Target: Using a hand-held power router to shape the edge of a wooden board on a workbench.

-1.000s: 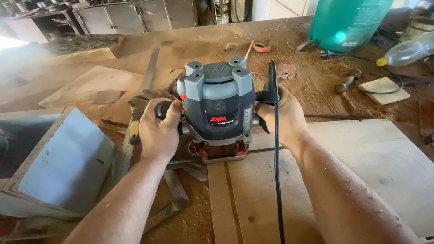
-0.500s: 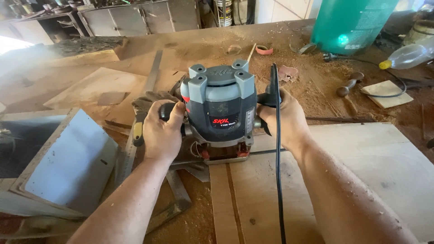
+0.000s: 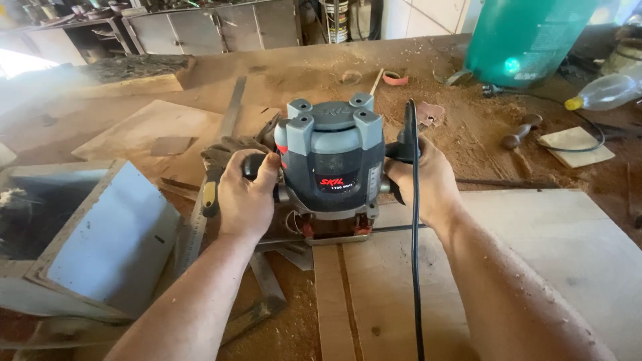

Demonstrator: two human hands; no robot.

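The bench [image 3: 321, 73] fills the frame, strewn with sawdust. On it at lower right lies a pale board [image 3: 535, 267] with a straight groove [image 3: 348, 301] running up its left part toward the middle of the frame. At that groove's upper end stands the router [image 3: 333, 164], in the centre of the frame, its base on the board's far edge.

Against the pictures of a second and half a second ago, the router sits slightly further right and up in the frame, and the hands have gone with it; the shift is small and may be partly the camera's. Judged from this, the cut stands at or near the board's top edge, with little board left ahead.

The left hand [image 3: 244, 197] is closed around the left grip, the right hand [image 3: 428, 180] around the right grip. The black cord [image 3: 416, 267] hangs down over the right wrist, along the lower middle.

Room: the board is bare to the right. To the left it is crowded: a grey box [image 3: 100, 247] at lower left, a steel rule [image 3: 190, 234] and a glove [image 3: 227, 150] just beside the left hand. Above, sawdust, then a green tank [image 3: 528, 37] at upper right.
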